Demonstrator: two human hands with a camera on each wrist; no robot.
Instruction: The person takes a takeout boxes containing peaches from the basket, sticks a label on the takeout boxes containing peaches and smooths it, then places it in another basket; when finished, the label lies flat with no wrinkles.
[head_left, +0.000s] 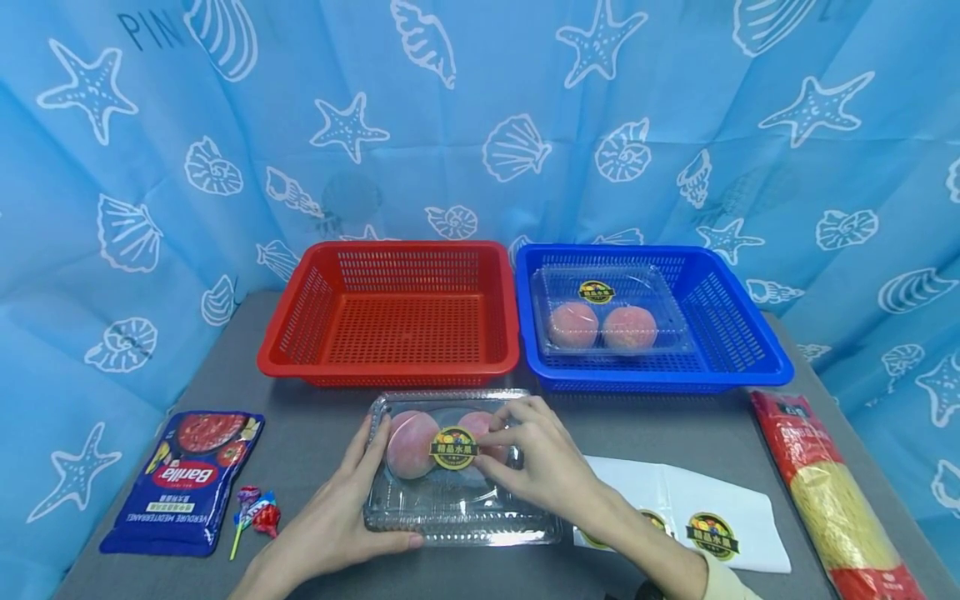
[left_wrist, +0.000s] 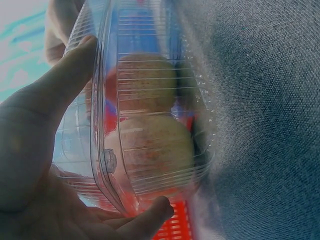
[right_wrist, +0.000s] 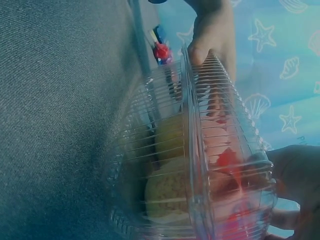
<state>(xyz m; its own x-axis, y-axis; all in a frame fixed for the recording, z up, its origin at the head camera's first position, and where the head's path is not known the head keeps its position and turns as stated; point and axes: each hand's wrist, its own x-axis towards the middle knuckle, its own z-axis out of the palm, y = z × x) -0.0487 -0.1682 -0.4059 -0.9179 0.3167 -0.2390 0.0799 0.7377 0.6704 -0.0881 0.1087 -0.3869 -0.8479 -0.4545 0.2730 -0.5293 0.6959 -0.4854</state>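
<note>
A clear plastic clamshell box (head_left: 480,512) of peaches (head_left: 412,444) sits on the grey table with its lid down. My left hand (head_left: 337,504) grips the box's left side, thumb along the front edge and fingers toward the back. In the left wrist view, the thumb and fingers spread around the box's rim (left_wrist: 100,125). A round black-and-gold fruit label (head_left: 453,447) lies over the lid. Bent over the lid, my right hand (head_left: 536,454) holds the label's right edge at its fingertips. The right wrist view shows those fingers (right_wrist: 287,172) right at the lid.
Behind the box stand a red basket (head_left: 405,375) and a blue basket (head_left: 660,379), the blue one holding another peach box (head_left: 607,308). A white label sheet (head_left: 750,508) and a pasta bag (head_left: 840,500) lie right; a sauce pouch (head_left: 187,483) and lollipops (head_left: 255,510) lie left.
</note>
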